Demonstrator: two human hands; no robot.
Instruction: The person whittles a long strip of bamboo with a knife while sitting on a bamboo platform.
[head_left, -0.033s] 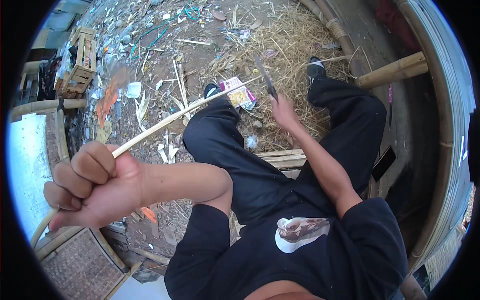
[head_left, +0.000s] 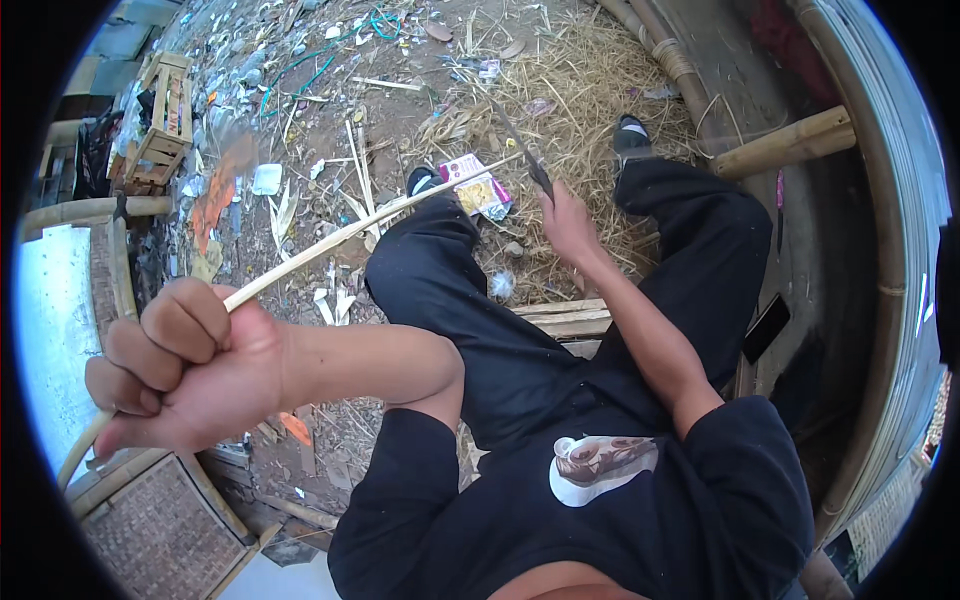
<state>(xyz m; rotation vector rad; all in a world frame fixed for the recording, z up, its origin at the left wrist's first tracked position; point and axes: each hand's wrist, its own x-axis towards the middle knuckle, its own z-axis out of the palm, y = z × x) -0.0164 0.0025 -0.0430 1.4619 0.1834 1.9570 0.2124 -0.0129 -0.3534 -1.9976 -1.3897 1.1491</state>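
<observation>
Fingers wrapped round a long pale bamboo strip (head_left: 330,242), my left hand (head_left: 190,370) is at the left. The strip slants from behind that hand up over my left knee. Its far tip stops close beside the blade of a dark, narrow knife (head_left: 518,133). My right hand (head_left: 572,228) is closed round the knife's handle, above the ground between my legs. The blade points up and to the left. Whether blade and strip touch, I cannot tell.
Straw (head_left: 570,75) and scraps cover the ground ahead. A printed carton (head_left: 478,185) lies by my left shoe. Split wood (head_left: 565,318) is in front of my seat. On the right are a bamboo pole (head_left: 785,143) and a phone (head_left: 767,328). A wooden crate (head_left: 162,125) stands far left.
The knife has swung up and left. The strip's far length, earlier reaching past the blade to the right, no longer shows there; the strip now ends near the blade. My left hand has barely moved.
</observation>
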